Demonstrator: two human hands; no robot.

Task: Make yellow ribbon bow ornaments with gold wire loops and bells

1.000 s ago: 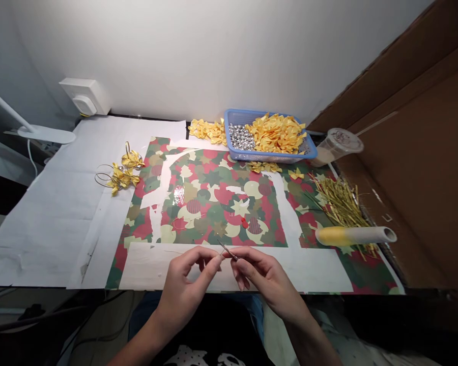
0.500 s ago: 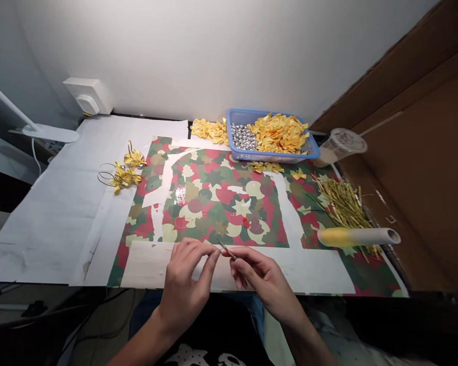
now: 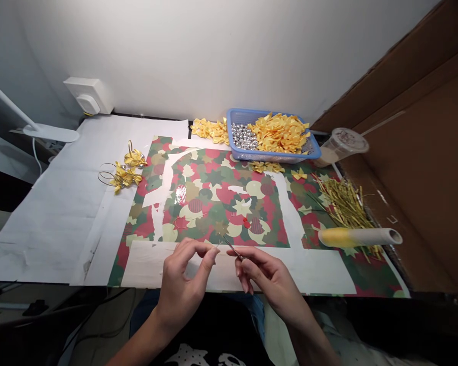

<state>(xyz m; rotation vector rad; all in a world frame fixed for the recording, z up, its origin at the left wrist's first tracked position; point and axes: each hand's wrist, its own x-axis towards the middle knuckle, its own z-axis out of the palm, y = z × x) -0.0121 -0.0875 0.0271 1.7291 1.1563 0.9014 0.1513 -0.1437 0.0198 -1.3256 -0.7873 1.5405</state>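
Note:
My right hand (image 3: 265, 274) pinches a thin metal needle (image 3: 232, 247) that points up and to the left, over the near edge of the table. My left hand (image 3: 187, 277) is just left of it, thumb and forefinger pinched together near the needle's tip; what they hold is too fine to make out. A thin red thread (image 3: 181, 222) and a small red bead (image 3: 246, 222) lie on the patterned red and green paper (image 3: 213, 193) just beyond my hands.
A blue basket (image 3: 275, 154) with yellow ribbon bows and silver beads stands at the back. Finished yellow bow ornaments on wire rings (image 3: 124, 173) lie at the left. Gold strips (image 3: 341, 203), a cardboard tube (image 3: 361, 237) and a lidded plastic cup (image 3: 339, 146) are at the right. A cardboard wall (image 3: 423, 152) borders the right side.
Both hands stay at the table's near edge. My right hand has shifted slightly right with the needle, and my left hand's fingertips have parted a little from it.

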